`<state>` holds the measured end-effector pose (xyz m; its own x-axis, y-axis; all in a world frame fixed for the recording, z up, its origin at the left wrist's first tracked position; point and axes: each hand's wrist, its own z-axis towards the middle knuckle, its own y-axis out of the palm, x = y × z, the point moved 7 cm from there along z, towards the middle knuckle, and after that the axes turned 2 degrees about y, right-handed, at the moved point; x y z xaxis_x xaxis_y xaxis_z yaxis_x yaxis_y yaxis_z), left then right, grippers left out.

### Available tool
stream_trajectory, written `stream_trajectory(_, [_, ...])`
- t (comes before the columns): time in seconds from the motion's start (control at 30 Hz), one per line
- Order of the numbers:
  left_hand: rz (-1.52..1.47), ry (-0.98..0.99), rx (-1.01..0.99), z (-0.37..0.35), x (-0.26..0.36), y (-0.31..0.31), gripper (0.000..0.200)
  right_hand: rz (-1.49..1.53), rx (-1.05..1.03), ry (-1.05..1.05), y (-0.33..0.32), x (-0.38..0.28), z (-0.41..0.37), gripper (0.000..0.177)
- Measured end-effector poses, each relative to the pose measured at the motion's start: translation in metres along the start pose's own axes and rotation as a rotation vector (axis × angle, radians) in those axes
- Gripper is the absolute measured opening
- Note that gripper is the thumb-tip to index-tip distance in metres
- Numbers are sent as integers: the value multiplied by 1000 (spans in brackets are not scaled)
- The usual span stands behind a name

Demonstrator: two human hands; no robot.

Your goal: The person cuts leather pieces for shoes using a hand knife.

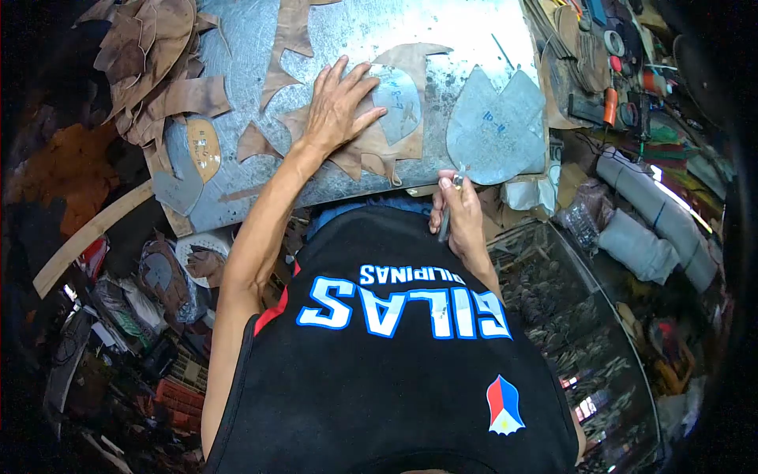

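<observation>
My left hand (339, 107) lies palm down with fingers spread, over a brown leather piece (407, 148) on the metal-topped table. Its thumb and fingertips rest on a grey template (397, 103) with blue handwriting, which lies on that leather. At the table's front edge, my right hand (460, 209) is closed around a slim, pen-like metal tool (444, 223), one end showing at the fingertips. Just beyond this hand lies a larger grey template (496, 130) with two pointed tips and blue marks.
Leather scraps (162, 71) are heaped at the table's back left. A tan template (203, 150) and a grey one (178, 192) overlap near the left corner. Leather offcuts (286, 55) lie mid-table. Spools and tools (612, 103) crowd the right side, above wrapped rolls (655, 213).
</observation>
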<state>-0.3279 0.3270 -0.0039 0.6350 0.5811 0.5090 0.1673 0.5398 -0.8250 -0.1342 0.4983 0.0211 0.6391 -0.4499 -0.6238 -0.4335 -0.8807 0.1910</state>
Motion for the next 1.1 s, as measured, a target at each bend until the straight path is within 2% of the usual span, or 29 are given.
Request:
stream_trajectory(0.1, [18, 24, 1, 1, 1, -1, 47, 42, 14, -43, -2, 5, -6, 36])
stream_trajectory(0.17, [24, 42, -9, 2, 1, -2, 46, -182, 58, -23, -7, 8, -6, 49])
stream_trajectory(0.2, [34, 53, -19, 4, 2, -3, 46, -183, 62, -28, -9, 6, -6, 49])
stream_trajectory(0.27, [28, 62, -23, 5, 2, -4, 46, -460, 85, -83, -8, 2, -8, 58])
stream_trajectory(0.33, [28, 68, -31, 3, 1, -4, 46, -521, 65, -78, -1, -10, -5, 56])
stream_trajectory(0.4, [59, 65, -35, 4, 3, -3, 45, -844, 168, -370, -1, -21, 7, 53])
stream_trajectory(0.43, [82, 70, -39, 5, 6, -3, 45, -845, 171, -371, 2, -21, 7, 53])
stream_trajectory(0.5, [120, 112, -59, 12, 9, -6, 43, -1063, 231, -612, 25, -37, -5, 49])
stream_trajectory(0.6, [155, 167, -108, 22, 12, -6, 42, -1134, 258, -658, 53, -23, -9, 44])
stream_trajectory(0.67, [219, 184, -206, 27, 9, 2, 42, -1126, 294, -624, 65, -12, -2, 40])
stream_trajectory(0.73, [215, 175, -217, 28, 10, 0, 43, -1216, 382, -580, 65, 1, 7, 34])
stream_trajectory(0.77, [212, 164, -235, 27, 10, 0, 44, -1222, 400, -675, 67, 3, 7, 31])
stream_trajectory(0.8, [210, 171, -234, 26, 9, 0, 44, -1220, 408, -675, 62, 10, 11, 31])
stream_trajectory(0.87, [200, 162, -207, 26, 8, 2, 45, -965, 224, -765, 59, 17, 17, 25])
stream_trajectory(0.93, [208, 155, -232, 27, 11, 1, 46, -278, 128, -109, 57, 24, 7, 22])
stream_trajectory(0.97, [224, 142, -259, 29, 11, 0, 47, -108, 84, -153, 58, 22, 2, 22])
stream_trajectory(1.1, [227, 139, -310, 32, 12, 3, 48, -167, 51, -77, 39, 20, -19, 25])
